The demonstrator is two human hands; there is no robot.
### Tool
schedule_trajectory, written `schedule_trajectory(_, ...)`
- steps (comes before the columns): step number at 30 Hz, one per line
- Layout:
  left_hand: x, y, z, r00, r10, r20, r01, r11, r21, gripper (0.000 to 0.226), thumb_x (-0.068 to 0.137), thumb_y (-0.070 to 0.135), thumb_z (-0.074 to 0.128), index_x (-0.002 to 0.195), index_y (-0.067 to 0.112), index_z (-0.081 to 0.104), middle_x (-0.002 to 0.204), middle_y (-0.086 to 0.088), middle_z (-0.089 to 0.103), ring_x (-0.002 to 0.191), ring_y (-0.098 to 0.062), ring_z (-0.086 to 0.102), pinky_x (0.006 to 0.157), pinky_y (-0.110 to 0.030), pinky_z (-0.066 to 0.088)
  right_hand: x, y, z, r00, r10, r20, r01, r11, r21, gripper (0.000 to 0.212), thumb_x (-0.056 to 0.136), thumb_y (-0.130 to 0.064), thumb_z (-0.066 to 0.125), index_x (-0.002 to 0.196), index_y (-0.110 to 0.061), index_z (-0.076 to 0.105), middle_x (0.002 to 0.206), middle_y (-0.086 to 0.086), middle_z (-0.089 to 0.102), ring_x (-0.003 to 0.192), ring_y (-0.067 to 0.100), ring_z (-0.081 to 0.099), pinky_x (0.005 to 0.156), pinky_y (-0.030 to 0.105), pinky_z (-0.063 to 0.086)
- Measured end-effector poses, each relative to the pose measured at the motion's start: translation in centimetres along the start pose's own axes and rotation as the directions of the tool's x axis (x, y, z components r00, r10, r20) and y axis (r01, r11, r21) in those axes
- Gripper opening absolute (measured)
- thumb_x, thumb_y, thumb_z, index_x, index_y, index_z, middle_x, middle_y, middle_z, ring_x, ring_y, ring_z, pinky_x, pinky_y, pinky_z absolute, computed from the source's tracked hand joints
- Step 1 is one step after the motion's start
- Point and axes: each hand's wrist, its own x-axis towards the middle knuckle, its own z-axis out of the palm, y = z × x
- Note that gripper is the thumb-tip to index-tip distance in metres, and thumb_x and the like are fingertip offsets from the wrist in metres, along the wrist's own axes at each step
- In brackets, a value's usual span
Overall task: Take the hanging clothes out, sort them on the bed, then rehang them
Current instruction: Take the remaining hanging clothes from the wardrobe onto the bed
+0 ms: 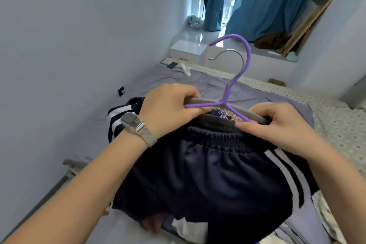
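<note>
Over the bed (pixel 336 125), both hands are on two hangers held together, a purple hanger (pixel 240 65) and a grey hanger (pixel 233 53) whose hooks rise side by side toward the window. The left hand (pixel 168 109), a watch (pixel 131 123) on its wrist, has its fingers curled round the left end of the hanger bars; the right hand (pixel 277 125) pinches the right end, its fingertips pressed against the dark waistband. The navy shorts (pixel 217 174), white-striped at the side, hang from the hangers and spill down over the grey sheet, hiding much of the bed beneath. More striped cloth lies behind the left wrist. Farther off, blue curtains (pixel 257 0) hang over the window ledge, where a small white bundle (pixel 195 21) sits, and a wooden frame (pixel 309 24) leans at the right.
</note>
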Motion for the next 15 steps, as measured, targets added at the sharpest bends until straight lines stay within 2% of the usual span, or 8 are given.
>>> schedule_trajectory(2,2.0,-1.3,3.4,0.995,0.085,-0.051,-0.08,0.992,0.094,0.033,0.078,0.056,0.058,0.099,0.03,0.064,0.084,0.009,0.056,0.089,-0.013,0.052,0.069,-0.031,0.046,2.3,3.2,0.5,0.998,0.062,-0.003,-0.063,0.998,-0.02,0.042,0.079,-0.03,0.075,0.056,-0.006,0.049,0.053,-0.004,0.037,0.05,0.005,0.033,0.049,0.024,0.025)
schedule_trajectory(4,2.0,-3.2,7.7,0.994,0.102,-0.028,-0.097,0.985,0.141,0.043,0.081,0.05,0.049,0.11,0.02,0.061,0.103,-0.001,0.057,0.103,-0.023,0.051,0.083,-0.039,0.048,3.8,7.7,2.7,0.991,0.13,-0.015,-0.131,0.99,-0.047,0.04,0.078,-0.028,0.075,0.057,-0.002,0.053,0.054,0.002,0.046,0.053,0.004,0.038,0.052,0.024,0.03)
schedule_trajectory(6,0.8,-5.0,11.7,0.999,0.012,0.048,-0.017,0.994,0.105,0.045,0.082,0.049,0.045,0.113,0.019,0.06,0.109,-0.003,0.056,0.106,-0.024,0.051,0.091,-0.038,0.045,4.5,13.2,4.9,0.983,0.182,-0.009,-0.182,0.983,-0.035,0.036,0.075,-0.024,0.073,0.06,0.005,0.056,0.062,0.008,0.058,0.059,0.002,0.05,0.061,0.028,0.037)
schedule_trajectory(8,-0.1,-6.6,14.9,0.984,-0.087,0.157,0.076,0.994,0.076,0.04,0.082,0.047,0.047,0.11,0.022,0.062,0.108,0.003,0.057,0.107,-0.021,0.051,0.094,-0.036,0.044,5.7,18.2,6.0,0.975,0.222,-0.014,-0.222,0.975,-0.032,0.031,0.075,-0.017,0.074,0.06,0.004,0.056,0.07,0.002,0.062,0.07,0.003,0.058,0.067,0.029,0.043)
schedule_trajectory(12,1.1,-9.4,19.2,0.908,-0.222,0.356,0.202,0.975,0.09,0.027,0.09,0.038,0.051,0.113,0.028,0.059,0.115,0.01,0.054,0.111,-0.016,0.047,0.098,-0.034,0.04,11.9,25.9,4.2,0.963,0.268,-0.012,-0.267,0.955,-0.131,0.03,0.077,-0.02,0.076,0.062,-0.002,0.059,0.086,-0.008,0.053,0.075,0.015,0.057,0.071,0.032,0.042)
schedule_trajectory(15,2.8,-10.8,21.7,0.877,-0.293,0.381,0.264,0.956,0.127,0.026,0.092,0.037,0.049,0.115,0.03,0.057,0.118,0.012,0.053,0.114,-0.012,0.047,0.099,-0.031,0.038,17.3,31.5,2.5,0.964,0.264,0.004,-0.251,0.919,-0.304,0.034,0.083,-0.031,0.072,0.069,-0.003,0.056,0.099,0.002,0.05,0.079,0.025,0.056,0.075,0.035,0.045)
